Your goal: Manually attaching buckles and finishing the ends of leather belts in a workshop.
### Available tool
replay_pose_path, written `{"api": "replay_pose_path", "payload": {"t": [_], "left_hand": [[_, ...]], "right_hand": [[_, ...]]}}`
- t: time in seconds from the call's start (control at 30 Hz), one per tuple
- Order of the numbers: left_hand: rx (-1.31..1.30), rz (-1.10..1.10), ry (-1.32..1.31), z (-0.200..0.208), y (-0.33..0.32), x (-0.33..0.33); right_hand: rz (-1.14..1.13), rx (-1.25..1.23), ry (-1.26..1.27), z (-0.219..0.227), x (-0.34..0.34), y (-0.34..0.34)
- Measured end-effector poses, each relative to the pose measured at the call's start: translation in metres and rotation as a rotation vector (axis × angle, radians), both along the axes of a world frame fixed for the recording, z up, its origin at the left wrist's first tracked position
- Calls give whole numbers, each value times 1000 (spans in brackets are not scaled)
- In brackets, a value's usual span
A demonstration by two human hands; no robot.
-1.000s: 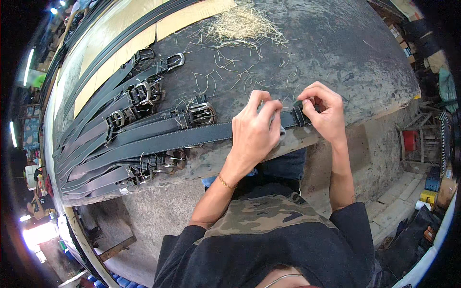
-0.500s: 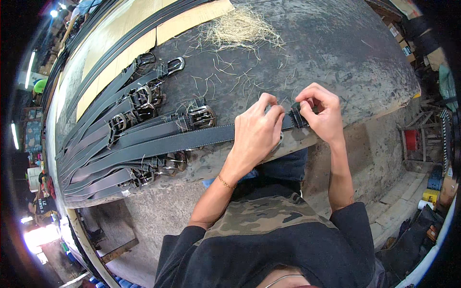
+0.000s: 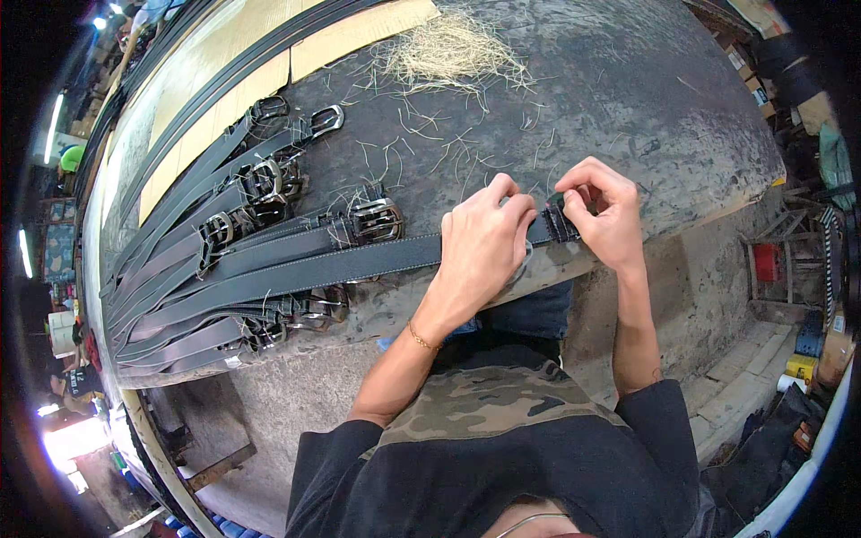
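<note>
**Both hands on one belt near the counter's front edge; slip and snag are the risks**

Large to small:

- Counter [image 3: 655, 99]: dark, scuffed top. Carries everything below.
- Belt stack [image 3: 256, 260]: black straps fanned on the left, overlapping, buckle ends pointing right.
- Cardboard [image 3: 359, 38]: flat at the far side.
- Belt in hand [image 3: 350, 264]: black, pale edge stitching, lies along the near edge and runs right, under the left hand to the right one. Its left part sits among the stack, so a hard pull could drag neighbours along.
- Left hand [image 3: 484, 238]: over the belt, fingers bent. Can't tell whether it grips or only presses; if it's only pressing, the strap could skid.
- Right hand [image 3: 610, 215]: thumb and forefinger pinched nearly closed on the belt's right end. Small hold; fingertips could slip off.
- Thread heap [image 3: 453, 56]: pale, beyond the hands.
- Buckle [image 3: 377, 218]: metal, just above the belt. Sideways drag could scratch leather.
- Loose threads [image 3: 453, 152]: scattered between heap and hands. A sweeping wrist could carry some onto the strap.
</note>
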State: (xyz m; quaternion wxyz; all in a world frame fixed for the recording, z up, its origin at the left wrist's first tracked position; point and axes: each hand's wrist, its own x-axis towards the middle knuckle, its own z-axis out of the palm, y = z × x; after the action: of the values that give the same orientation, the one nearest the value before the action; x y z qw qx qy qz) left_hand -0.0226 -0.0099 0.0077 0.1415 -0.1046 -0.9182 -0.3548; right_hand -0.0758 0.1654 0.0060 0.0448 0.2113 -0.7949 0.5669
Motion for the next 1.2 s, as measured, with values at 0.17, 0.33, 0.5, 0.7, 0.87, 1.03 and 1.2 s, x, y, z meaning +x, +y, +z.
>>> {"api": "replay_pose_path", "payload": {"t": [0.17, 0.33, 0.5, 0.7, 0.87, 1.03, 1.2], "left_hand": [[25, 6, 62, 0, 1, 2], [28, 4, 73, 0, 1, 2], [22, 1, 88, 0, 0, 2], [56, 5, 43, 0, -1, 4], [209, 401, 210, 15, -1, -3], [96, -79, 93, 9, -10, 16], [-110, -140, 195, -2, 13, 20]], "right_hand": [[19, 73, 44, 3, 1, -1], [42, 111, 74, 4, 0, -2], [36, 137, 99, 5, 1, -4], [43, 128, 110, 3, 3, -3], [-21, -115, 48, -1, 3, 0], [-153, -437, 144, -17, -6, 13], [-167, -559, 91, -23, -10, 12]]}}
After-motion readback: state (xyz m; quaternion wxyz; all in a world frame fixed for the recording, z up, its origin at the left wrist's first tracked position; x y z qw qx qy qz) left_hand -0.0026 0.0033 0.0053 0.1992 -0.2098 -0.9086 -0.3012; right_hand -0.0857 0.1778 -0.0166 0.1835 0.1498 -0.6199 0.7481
